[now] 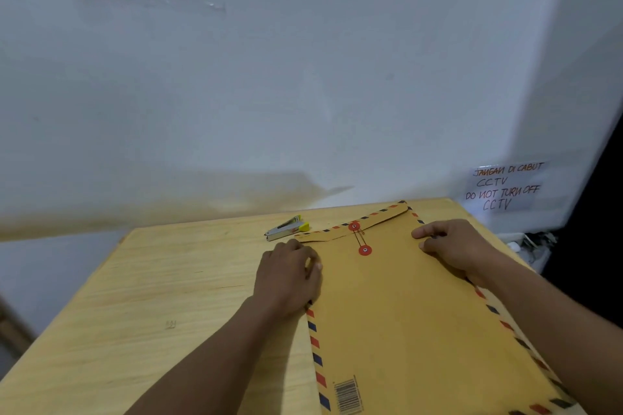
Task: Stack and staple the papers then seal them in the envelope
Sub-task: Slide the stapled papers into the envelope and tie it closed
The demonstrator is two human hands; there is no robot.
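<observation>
A large brown envelope [404, 313] with a red-and-blue striped border lies flat on the wooden table [151, 296]. Its flap is folded down, and a string runs between the two red button discs [359, 239]. My left hand [288, 280] rests palm down on the envelope's left edge with the fingers curled. At the upper right edge my right hand [455, 248] presses flat, fingers pointing left. A small silver and yellow stapler [286, 227] lies on the table just beyond the envelope's top left corner. No loose papers are in sight.
A white wall stands right behind the table. A handwritten CCTV notice [504, 187] hangs low on the wall at the right, with cables [529, 241] below it. The table's left half is bare wood.
</observation>
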